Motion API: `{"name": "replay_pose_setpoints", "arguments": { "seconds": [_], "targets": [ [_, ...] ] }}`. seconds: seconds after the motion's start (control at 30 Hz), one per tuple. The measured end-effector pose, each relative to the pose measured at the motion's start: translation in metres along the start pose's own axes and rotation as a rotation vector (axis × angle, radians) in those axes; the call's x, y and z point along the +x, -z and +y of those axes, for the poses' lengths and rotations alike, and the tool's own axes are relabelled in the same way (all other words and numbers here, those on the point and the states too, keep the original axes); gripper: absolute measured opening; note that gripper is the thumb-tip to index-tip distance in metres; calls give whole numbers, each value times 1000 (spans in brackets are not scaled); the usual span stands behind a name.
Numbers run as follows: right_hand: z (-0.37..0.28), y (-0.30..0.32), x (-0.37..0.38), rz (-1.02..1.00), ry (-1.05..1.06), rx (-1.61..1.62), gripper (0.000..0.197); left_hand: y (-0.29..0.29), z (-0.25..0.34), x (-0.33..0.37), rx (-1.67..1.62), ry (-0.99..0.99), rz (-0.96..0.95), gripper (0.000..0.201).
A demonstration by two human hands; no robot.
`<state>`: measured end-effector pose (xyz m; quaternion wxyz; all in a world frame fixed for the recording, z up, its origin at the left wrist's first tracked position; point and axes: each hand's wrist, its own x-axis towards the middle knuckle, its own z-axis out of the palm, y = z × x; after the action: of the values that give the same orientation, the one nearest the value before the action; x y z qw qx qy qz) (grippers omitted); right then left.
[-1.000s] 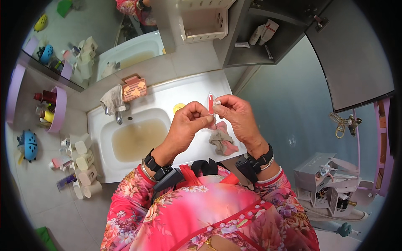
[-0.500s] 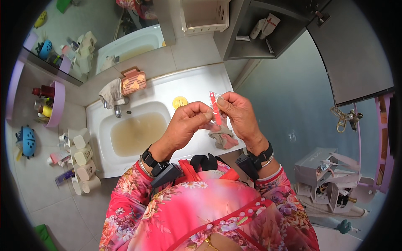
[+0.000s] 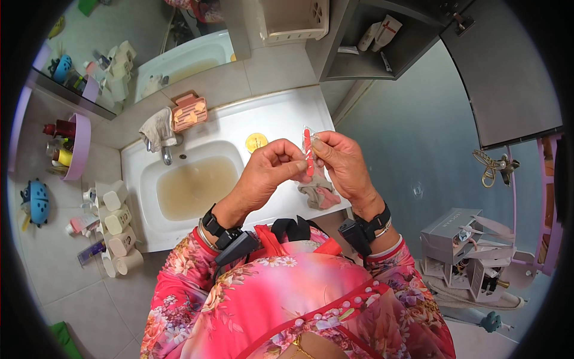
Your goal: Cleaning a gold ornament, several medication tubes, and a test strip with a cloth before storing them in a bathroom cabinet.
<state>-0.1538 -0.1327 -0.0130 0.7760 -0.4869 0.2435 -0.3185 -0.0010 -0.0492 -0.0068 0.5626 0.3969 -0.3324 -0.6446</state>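
Note:
Between my two hands, above the right part of the white sink counter (image 3: 230, 122), is a slim red strip in a clear plastic wrapper (image 3: 308, 145). My left hand (image 3: 262, 175) pinches its lower end between thumb and fingers. From the right side, my right hand (image 3: 345, 166) pinches the wrapper with thumb and forefinger. The strip stands nearly upright in the view; its exact kind I cannot make out. Just below lies a crumpled grey and pink cloth (image 3: 320, 194), partly behind my right hand. A round yellow lidded tin (image 3: 256, 142) sits left of the strip.
The basin (image 3: 194, 190) holds cloudy water. A grey cloth (image 3: 156, 128) hangs over the faucet (image 3: 167, 157), beside a pink soap dish (image 3: 189, 113). Wall-mounted cups (image 3: 119, 221) line the left. An open grey cabinet (image 3: 359, 66) with tubes is at upper right.
The wrapped strip has turned slightly and now shows narrower. Both hands keep their pinch in almost the same place.

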Motion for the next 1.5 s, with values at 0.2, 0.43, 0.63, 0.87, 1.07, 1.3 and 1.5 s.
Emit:
{"name": "replay_pose_setpoints", "arguments": {
  "seconds": [0.2, 0.43, 0.63, 0.87, 1.07, 1.3, 1.5],
  "targets": [
    [3, 2, 0, -10, 0, -25, 18, -1, -5, 2, 66, -27, -2, 13],
    [1, -1, -4, 1, 45, -58, 18, 1, -4, 2, 224, -79, 23, 11],
    [-5, -6, -5, -14, 13, -40, 17, -4, -4, 1, 269, -59, -3, 8],
    [-6, -1, -4, -13, -6, -130, 15, -4, -9, 1, 277, -21, -44, 9],
    [-6, 0, -3, 37, 78, -152, 14, -5, -6, 2, 247, 44, -35, 10],
    [-3, 9, -4, 55, 86, -59, 17, -4, -6, -2, 72, -7, -76, 19],
    [-5, 5, -9, 68, 99, -150, 15, -4, -7, -5, 115, -12, -65, 18]
  ]
}}
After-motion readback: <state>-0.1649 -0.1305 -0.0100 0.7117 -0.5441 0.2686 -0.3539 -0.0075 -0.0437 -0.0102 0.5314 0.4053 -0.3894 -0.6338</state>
